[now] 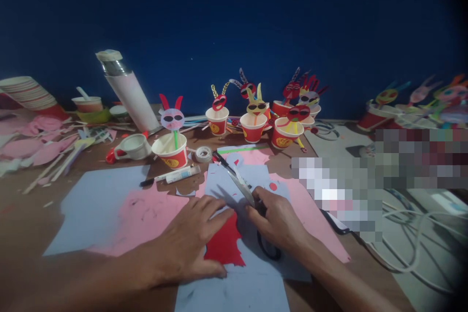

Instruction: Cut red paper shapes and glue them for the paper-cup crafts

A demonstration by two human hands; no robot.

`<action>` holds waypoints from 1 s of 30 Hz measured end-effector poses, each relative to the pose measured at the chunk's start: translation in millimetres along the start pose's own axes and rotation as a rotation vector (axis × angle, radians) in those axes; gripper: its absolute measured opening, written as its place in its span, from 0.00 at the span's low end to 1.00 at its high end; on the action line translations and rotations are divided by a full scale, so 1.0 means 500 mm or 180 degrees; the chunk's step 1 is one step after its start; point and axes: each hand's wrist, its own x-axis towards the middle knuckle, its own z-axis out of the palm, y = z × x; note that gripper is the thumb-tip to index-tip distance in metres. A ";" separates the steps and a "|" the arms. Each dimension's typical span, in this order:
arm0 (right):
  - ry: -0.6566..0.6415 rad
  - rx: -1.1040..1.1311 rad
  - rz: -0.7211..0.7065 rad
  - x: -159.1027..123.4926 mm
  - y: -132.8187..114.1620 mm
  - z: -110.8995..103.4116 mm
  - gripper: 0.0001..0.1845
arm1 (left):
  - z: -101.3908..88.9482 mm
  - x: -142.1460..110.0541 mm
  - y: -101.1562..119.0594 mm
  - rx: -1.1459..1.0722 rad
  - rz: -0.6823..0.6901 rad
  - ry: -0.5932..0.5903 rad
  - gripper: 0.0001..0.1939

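One red paper scrap (224,246) under flat left hand (186,248) (fingers spread), one pair of scissors (241,187) seemingly in right-hand (276,222) fingers' clamp.

Viewpoint: a single head-worn camera, carried above the table's (32,234) near edge.
Direction: forward and downward, aimed across the tabletop toward the dark blue wall (234,19).
Nearness: the left hand (190,243) and right hand (278,222) are seen close, low in the frame; the paper cups (252,129) are set farther back.
Distortion: heights are squeezed (by a quarter).
Shared coverage: only one view is supplied.
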 end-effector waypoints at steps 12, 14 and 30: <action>0.0072 -0.0108 -0.0048 -0.001 0.001 0.000 0.06 | -0.018 -0.002 -0.030 0.0305 -0.0417 0.0099 0.33; 0.0089 -0.0103 -0.0073 -0.002 0.002 0.000 0.06 | -0.017 -0.003 -0.043 0.0390 -0.0588 0.0242 0.33; 0.0224 -0.0795 -0.1220 -0.025 -0.041 0.046 0.04 | 0.000 -0.012 -0.054 0.0234 -0.0614 0.0662 0.17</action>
